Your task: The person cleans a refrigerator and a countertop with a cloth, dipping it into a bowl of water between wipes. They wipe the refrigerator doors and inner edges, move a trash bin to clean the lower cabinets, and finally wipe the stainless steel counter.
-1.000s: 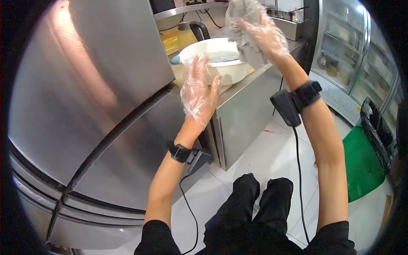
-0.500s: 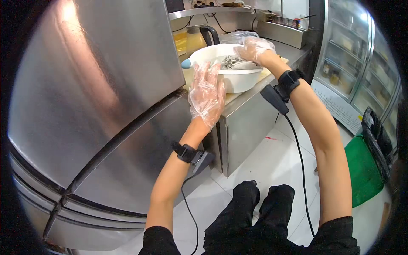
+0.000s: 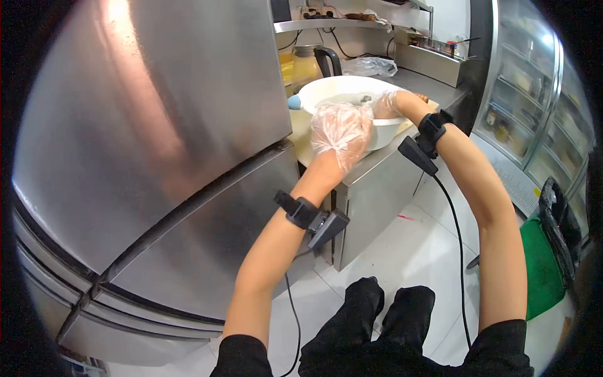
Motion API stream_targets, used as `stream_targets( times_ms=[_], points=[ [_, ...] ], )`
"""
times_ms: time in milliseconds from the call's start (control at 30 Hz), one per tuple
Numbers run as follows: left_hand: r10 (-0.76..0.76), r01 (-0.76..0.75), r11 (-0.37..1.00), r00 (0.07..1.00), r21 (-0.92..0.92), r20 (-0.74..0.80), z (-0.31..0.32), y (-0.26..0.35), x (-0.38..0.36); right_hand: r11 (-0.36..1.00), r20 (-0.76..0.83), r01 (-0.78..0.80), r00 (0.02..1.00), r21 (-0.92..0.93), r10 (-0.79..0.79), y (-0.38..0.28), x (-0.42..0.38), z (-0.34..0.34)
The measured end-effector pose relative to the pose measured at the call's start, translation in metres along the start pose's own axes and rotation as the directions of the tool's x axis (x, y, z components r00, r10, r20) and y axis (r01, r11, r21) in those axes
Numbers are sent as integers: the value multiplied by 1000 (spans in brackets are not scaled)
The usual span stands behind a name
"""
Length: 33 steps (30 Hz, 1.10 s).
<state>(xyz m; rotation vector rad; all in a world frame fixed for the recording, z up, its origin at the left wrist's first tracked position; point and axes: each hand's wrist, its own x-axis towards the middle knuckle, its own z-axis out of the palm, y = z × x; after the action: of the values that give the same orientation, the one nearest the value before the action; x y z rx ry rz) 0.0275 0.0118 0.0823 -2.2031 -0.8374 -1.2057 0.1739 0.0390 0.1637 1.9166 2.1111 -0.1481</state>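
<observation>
A white basin [image 3: 383, 133] holding liquid stands on the steel counter's front corner, on a pale board [image 3: 303, 135]. My left hand [image 3: 342, 129], in a clear plastic glove, is at the basin's near rim; its fingers bend over into the basin and are hidden. My right hand [image 3: 385, 105], gloved too, reaches inside at the right, its fingers out of sight behind the rim and the other hand. A small piece of the grey, patterned contents [image 3: 366, 98] shows in the liquid. Whether either hand holds something cannot be seen.
Behind the basin are a jug [image 3: 306, 66] with a black handle and a clear plastic bag [image 3: 370, 66]. A steel refrigerator [image 3: 207, 75] fills the left. At right are a glass-door cabinet [image 3: 515, 81] and a green bin [image 3: 541, 270]. Cables hang from both wrists.
My left hand has moved right, its spread fingers now bent into the basin. My right hand has gone lower into it. The grey contents are mostly hidden now, and the view has shifted slightly.
</observation>
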Motion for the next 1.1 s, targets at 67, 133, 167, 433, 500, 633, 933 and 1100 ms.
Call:
stream_targets(
  times_ms=[67,133,167,433,500,633,933,1100],
  points=[
    [-5,5,1000,1000,7,17,-2,0,2,992,-101,-19,995,-121,7,-2,2,2],
    [30,-30,1000,999,7,11,-3,0,1,988,-178,51,981,-149,-77,25,42,14],
    [25,-26,1000,1000,4,11,-5,0,2,978,-253,115,955,-173,-157,34,55,18],
    [-332,390,874,915,-288,231,10,-7,41,785,-583,242,793,570,179,29,-16,13],
    [-438,552,761,825,-341,358,24,-16,67,796,-658,416,753,441,-29,69,17,19],
    [-487,659,593,751,-463,446,21,-22,91,734,-777,490,164,-470,-607,90,24,20],
    [-108,730,-354,588,-584,801,9,-35,85,-302,-544,551,831,778,115,29,19,18],
    [-278,624,-447,583,-640,763,34,-36,88,-205,-364,403,909,892,202,20,28,11]
  ],
)
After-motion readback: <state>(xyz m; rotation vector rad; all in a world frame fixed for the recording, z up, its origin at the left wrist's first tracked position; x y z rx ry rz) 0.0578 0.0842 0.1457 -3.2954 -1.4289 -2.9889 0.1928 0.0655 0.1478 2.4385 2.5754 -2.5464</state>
